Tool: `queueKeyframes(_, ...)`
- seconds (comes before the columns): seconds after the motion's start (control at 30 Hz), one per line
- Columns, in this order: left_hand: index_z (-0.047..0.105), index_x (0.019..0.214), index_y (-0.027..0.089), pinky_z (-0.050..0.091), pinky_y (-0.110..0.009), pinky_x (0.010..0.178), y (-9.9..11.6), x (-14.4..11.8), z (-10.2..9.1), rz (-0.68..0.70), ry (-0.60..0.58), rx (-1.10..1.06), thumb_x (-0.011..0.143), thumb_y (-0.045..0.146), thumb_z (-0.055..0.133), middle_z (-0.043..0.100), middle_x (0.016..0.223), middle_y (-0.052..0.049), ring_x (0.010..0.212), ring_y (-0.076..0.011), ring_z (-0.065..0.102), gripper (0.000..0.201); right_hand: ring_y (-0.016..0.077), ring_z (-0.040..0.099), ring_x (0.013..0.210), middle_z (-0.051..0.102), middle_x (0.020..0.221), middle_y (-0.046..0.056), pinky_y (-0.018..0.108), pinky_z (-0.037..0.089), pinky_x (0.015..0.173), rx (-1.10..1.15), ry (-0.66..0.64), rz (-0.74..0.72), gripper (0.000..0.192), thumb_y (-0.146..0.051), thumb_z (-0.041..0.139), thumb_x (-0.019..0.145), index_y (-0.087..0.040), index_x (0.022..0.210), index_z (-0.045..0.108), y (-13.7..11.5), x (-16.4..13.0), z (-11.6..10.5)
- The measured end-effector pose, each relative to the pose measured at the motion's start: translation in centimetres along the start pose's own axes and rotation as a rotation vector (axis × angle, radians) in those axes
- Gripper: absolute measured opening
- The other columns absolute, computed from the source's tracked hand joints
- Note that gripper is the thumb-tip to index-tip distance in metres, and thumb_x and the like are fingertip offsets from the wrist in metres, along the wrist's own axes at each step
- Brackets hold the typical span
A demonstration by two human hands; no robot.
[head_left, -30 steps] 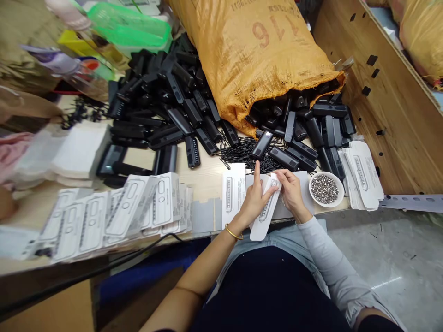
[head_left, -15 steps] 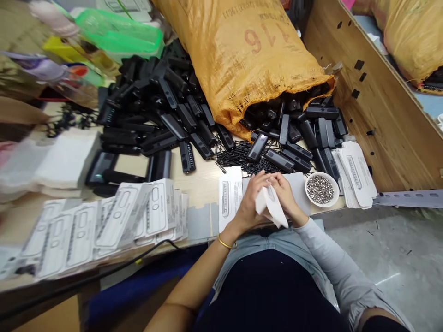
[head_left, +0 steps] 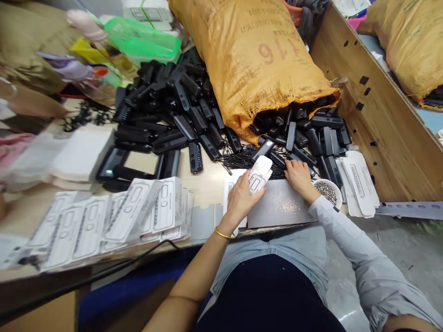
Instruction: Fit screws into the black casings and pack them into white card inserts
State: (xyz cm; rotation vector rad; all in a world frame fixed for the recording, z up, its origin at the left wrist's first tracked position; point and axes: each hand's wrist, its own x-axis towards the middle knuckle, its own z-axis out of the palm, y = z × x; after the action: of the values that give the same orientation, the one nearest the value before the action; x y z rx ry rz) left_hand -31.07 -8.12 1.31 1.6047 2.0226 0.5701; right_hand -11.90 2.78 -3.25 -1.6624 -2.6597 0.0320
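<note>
My left hand (head_left: 242, 197) grips a small white printed box (head_left: 260, 174), upright and tilted, with its top flap open. My right hand (head_left: 299, 177) reaches over the near edge of the heap, its fingers apart and touching the black plastic devices (head_left: 277, 159); whether one is grasped is not visible. Beneath both hands lies a grey sheet (head_left: 265, 210) with small pale grains (head_left: 286, 204) scattered on it. A white bowl (head_left: 339, 196) of small metal pieces (head_left: 325, 190) stands beside my right wrist. Thin black sticks (head_left: 238, 157) lie in a loose bunch beyond my left hand.
A large orange woven sack (head_left: 256, 74) spills black devices onto the table. Printed boxes (head_left: 90, 226) are stacked at left, flattened ones (head_left: 358, 182) at right. A wooden partition (head_left: 374, 106) bounds the right side. Another person's arm (head_left: 31, 101) shows at far left.
My hands have separated. The box, earlier between both hands near my lap, is now in my left hand, farther forward. My right hand has moved forward to the black devices.
</note>
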Motion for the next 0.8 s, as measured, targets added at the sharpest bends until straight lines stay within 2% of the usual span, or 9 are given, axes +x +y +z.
queueKeyframes(0.17, 0.039, 0.14, 0.015, 0.048, -0.038, 0.085, 0.0, -0.1, -1.2, -0.069, -0.025, 0.114, 0.081, 0.043, 0.062, 0.055, 0.126, -0.013, 0.111, -0.0287, 0.056, 0.069, 0.0211, 0.06, 0.099, 0.066, 0.109, 0.01, 0.033, 0.042, 0.089, 0.702, -0.076, 0.155, 0.031, -0.024, 0.051, 0.091, -0.01, 0.117, 0.063, 4.4, 0.6, -1.1)
queueKeyframes(0.23, 0.04, 0.14, 0.014, 0.047, -0.039, 0.085, -0.3, -0.1, -1.7, -0.074, -0.016, 0.182, 0.082, 0.042, 0.061, 0.056, 0.124, -0.013, 0.109, -0.0293, 0.056, 0.068, 0.0188, 0.061, 0.1, 0.067, 0.108, 0.007, 0.033, 0.043, 0.092, 0.961, -0.019, 0.111, 0.032, -0.032, 0.051, 0.092, -0.013, 0.114, 0.066, 6.5, 0.2, -2.3)
queueKeyframes(0.3, 0.043, 0.138, 0.014, 0.046, -0.04, 0.085, -0.3, -0.1, -2.0, -0.005, -0.01, 0.233, 0.082, 0.039, 0.061, 0.057, 0.12, -0.012, 0.106, -0.029, 0.056, 0.064, 0.0183, 0.062, 0.097, 0.068, 0.105, 0.005, 0.034, 0.044, 0.091, 1.042, -0.016, 0.04, 0.034, -0.039, 0.053, 0.091, -0.017, 0.113, 0.067, 7.2, -0.6, -4.2)
queueKeyframes(0.4, 0.047, 0.135, 0.015, 0.046, -0.04, 0.085, 0.2, 0.1, -1.5, 0.221, -0.076, 0.24, 0.079, 0.031, 0.063, 0.059, 0.113, -0.01, 0.101, -0.0278, 0.056, 0.061, 0.0167, 0.062, 0.096, 0.068, 0.105, 0.004, 0.031, 0.044, 0.09, 0.894, -0.042, -0.141, 0.024, -0.031, 0.055, 0.09, -0.02, 0.105, 0.071, 4.8, -1.7, -7.1)
queueKeyframes(0.5, 0.049, 0.132, 0.015, 0.048, -0.037, 0.084, 0.8, 0.2, -0.8, 0.339, -0.158, 0.021, 0.073, 0.024, 0.065, 0.06, 0.115, -0.009, 0.099, -0.0243, 0.057, 0.062, 0.0145, 0.062, 0.091, 0.068, 0.1, 0.004, 0.027, 0.046, 0.084, 0.887, -0.055, -0.362, 0.023, -0.032, 0.055, 0.091, -0.019, 0.103, 0.069, 1.2, -1.5, -8.2)
queueKeyframes(0.57, 0.049, 0.131, 0.015, 0.049, -0.033, 0.085, 0.7, 0.1, -0.5, 0.294, -0.11, -0.18, 0.072, 0.025, 0.066, 0.06, 0.116, -0.008, 0.098, -0.0211, 0.059, 0.062, 0.0135, 0.062, 0.085, 0.067, 0.097, 0.005, 0.025, 0.046, 0.079, 0.883, 0.015, -0.242, 0.028, -0.037, 0.048, 0.096, -0.017, 0.105, 0.066, -0.1, -0.7, -7.6)
queueKeyframes(0.67, 0.047, 0.132, 0.014, 0.048, -0.034, 0.09, -0.1, -0.1, -0.4, 0.194, 0.06, -0.365, 0.073, 0.032, 0.067, 0.061, 0.117, -0.009, 0.103, -0.0207, 0.06, 0.065, 0.0183, 0.059, 0.088, 0.065, 0.094, 0.009, 0.028, 0.042, 0.076, 0.461, -0.025, -0.012, 0.026, -0.031, 0.044, 0.097, -0.013, 0.096, 0.063, -0.2, 0.4, -4.9)
queueKeyframes(0.73, 0.044, 0.134, 0.014, 0.047, -0.036, 0.095, -0.5, -0.2, -0.3, 0.154, 0.134, -0.435, 0.073, 0.036, 0.068, 0.059, 0.121, -0.011, 0.109, -0.0219, 0.058, 0.069, 0.0234, 0.056, 0.096, 0.063, 0.098, 0.012, 0.031, 0.04, 0.078, 0.136, -0.153, -0.013, 0.017, -0.022, 0.048, 0.093, -0.012, 0.094, 0.062, 0.0, 0.6, -2.9)
queueKeyframes(0.8, 0.04, 0.137, 0.013, 0.046, -0.037, 0.098, -0.3, -0.1, 0.1, 0.14, 0.156, -0.474, 0.073, 0.037, 0.069, 0.058, 0.124, -0.012, 0.112, -0.0227, 0.057, 0.075, 0.0258, 0.054, 0.1, 0.062, 0.101, 0.013, 0.033, 0.038, 0.08, 0.032, -0.196, -0.038, 0.018, -0.016, 0.046, 0.091, -0.01, 0.097, 0.062, 0.0, 0.6, -1.3)
